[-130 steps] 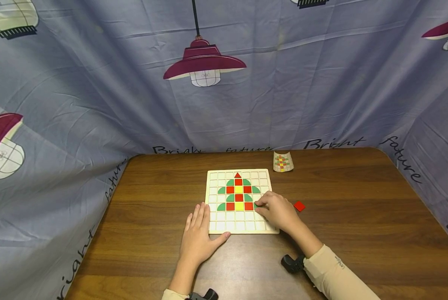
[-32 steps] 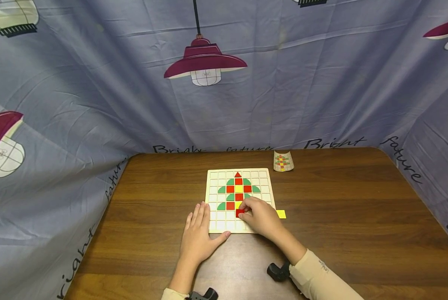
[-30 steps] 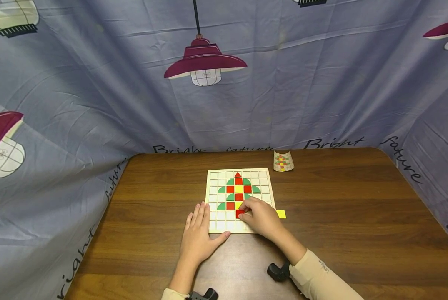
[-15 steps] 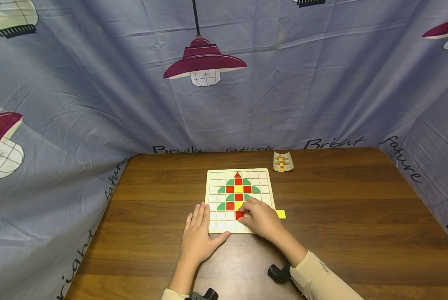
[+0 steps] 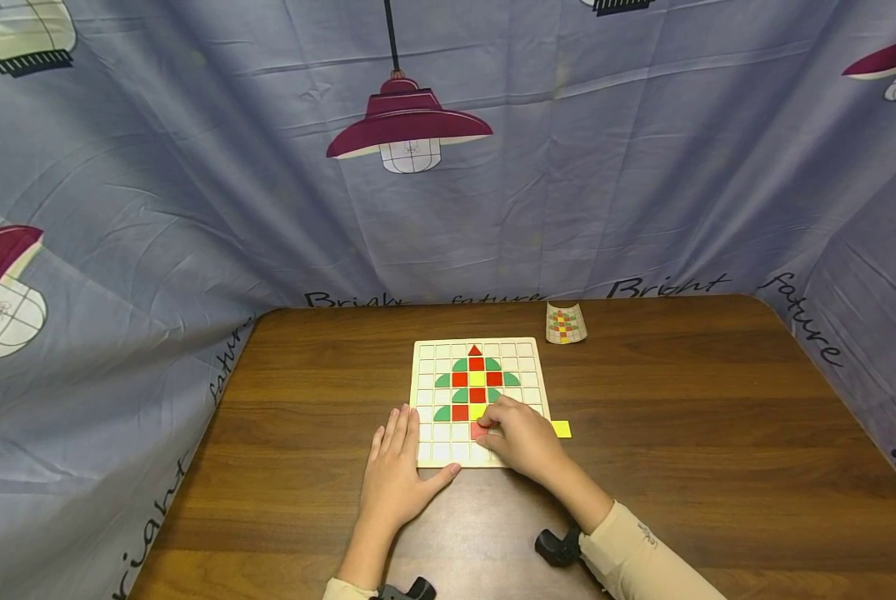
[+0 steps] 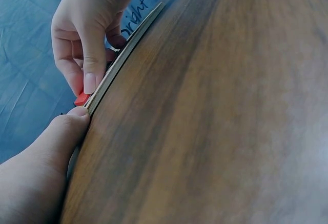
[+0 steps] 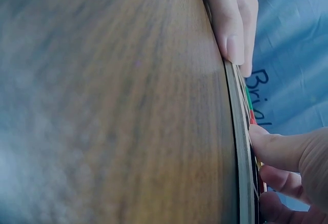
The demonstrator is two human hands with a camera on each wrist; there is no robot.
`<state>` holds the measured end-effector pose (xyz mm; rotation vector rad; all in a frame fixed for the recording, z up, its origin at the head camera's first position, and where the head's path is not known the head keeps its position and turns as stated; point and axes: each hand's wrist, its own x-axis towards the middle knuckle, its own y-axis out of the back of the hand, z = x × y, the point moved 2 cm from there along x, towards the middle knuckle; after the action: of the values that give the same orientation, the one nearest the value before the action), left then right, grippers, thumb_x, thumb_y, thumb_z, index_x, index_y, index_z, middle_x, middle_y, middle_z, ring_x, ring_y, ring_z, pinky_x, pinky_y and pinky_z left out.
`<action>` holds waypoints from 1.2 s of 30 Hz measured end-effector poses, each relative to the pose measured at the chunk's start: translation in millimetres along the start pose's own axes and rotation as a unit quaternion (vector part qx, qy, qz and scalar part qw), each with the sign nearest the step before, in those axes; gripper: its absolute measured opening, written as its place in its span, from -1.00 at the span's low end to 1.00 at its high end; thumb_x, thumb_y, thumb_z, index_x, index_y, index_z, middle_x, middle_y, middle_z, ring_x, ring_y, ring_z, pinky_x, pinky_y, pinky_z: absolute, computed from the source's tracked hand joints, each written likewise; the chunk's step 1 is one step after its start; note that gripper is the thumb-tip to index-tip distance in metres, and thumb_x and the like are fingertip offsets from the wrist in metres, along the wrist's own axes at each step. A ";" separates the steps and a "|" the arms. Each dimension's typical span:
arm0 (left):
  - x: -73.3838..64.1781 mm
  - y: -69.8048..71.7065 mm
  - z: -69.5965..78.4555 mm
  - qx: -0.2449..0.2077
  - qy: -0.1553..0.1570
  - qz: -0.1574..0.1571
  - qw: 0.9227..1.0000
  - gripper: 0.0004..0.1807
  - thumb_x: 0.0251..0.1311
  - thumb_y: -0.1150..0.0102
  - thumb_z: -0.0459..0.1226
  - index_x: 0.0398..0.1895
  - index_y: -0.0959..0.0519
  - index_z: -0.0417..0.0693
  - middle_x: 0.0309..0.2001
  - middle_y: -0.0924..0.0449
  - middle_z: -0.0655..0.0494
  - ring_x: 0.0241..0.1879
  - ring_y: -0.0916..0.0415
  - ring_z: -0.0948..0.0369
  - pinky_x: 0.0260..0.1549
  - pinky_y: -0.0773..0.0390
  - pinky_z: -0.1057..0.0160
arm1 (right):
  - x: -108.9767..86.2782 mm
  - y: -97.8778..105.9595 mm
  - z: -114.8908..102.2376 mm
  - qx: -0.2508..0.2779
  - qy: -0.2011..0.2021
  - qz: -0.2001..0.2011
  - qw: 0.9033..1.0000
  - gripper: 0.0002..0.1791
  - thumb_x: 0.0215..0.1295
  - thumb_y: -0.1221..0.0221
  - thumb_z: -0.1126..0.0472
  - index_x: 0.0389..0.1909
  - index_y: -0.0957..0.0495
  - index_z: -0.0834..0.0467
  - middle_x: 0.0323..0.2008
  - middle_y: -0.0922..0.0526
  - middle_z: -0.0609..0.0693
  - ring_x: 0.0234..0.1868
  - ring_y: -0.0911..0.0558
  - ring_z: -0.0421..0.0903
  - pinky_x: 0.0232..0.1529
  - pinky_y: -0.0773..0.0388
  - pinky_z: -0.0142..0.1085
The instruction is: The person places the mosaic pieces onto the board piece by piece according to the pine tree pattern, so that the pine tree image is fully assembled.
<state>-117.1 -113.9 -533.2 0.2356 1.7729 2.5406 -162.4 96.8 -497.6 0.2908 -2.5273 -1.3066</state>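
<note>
A pale square grid board (image 5: 433, 455) lies on the table, bearing red, yellow and green tiles in a tree-like pattern topped by a red triangle (image 5: 474, 351). My left hand (image 5: 394, 475) lies with straight fingers along its left edge, thumb at the near edge. My right hand (image 5: 523, 437) pinches a red square tile (image 5: 478, 432) just below a yellow square (image 5: 478, 412) on the board. The left wrist view shows the red tile (image 6: 81, 99) under the right hand's fingertips. My right hand hides the board's lower right part.
A yellow square tile (image 5: 561, 429) lies at the board's right edge. Behind it, a curled paper card (image 5: 566, 324) with a tree pattern stands near the table's back edge. A printed curtain (image 5: 448, 225) surrounds the brown wooden table (image 5: 688, 433).
My right hand has gone from a green piece at the right to the red tile, formerly on the table. The tile has shifted slightly nearer over the last second. My left hand stays put.
</note>
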 end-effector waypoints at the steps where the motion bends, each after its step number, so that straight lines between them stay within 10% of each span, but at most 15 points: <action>1: 0.0 -0.2 -0.2 0.000 -0.001 0.002 1.000 0.22 0.04 0.05 0.53 0.55 -0.09 -0.15 0.58 -0.01 -0.04 0.59 0.09 0.08 0.55 0.04 -0.01 | -0.1 -0.1 0.0 0.000 0.000 0.000 1.000 -0.90 0.08 -0.46 0.13 -0.43 -0.70 -0.07 -0.38 -0.61 -0.29 -0.36 -0.57 -0.30 -0.37 -0.48 -0.39; 23: 0.2 -0.4 -0.1 0.000 0.002 -0.001 1.000 0.22 0.04 0.04 0.53 0.56 -0.08 -0.14 0.59 -0.01 -0.02 0.60 0.11 0.09 0.56 0.07 0.00 | -2.6 4.0 0.4 -0.002 0.006 -0.012 1.000 -0.82 0.07 -0.46 0.10 -0.29 -0.74 0.02 -0.37 -0.61 -0.25 -0.38 -0.49 -0.30 -0.34 -0.47 -0.39; 36: -0.9 0.5 1.1 -0.001 -0.004 0.012 1.000 0.22 0.03 0.01 0.52 0.55 -0.10 -0.16 0.58 -0.03 -0.05 0.59 0.07 0.06 0.54 0.01 -0.03 | -19.5 52.7 35.3 -0.024 -0.035 -0.010 0.999 -0.60 0.15 -0.41 0.07 0.02 -0.68 0.04 -0.33 -0.58 -0.15 -0.40 -0.49 -0.21 -0.45 -0.39 -0.32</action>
<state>-116.1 -113.1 -532.5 0.2680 1.7754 2.5527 -158.6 159.7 -476.9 0.2644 -2.5514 -1.4073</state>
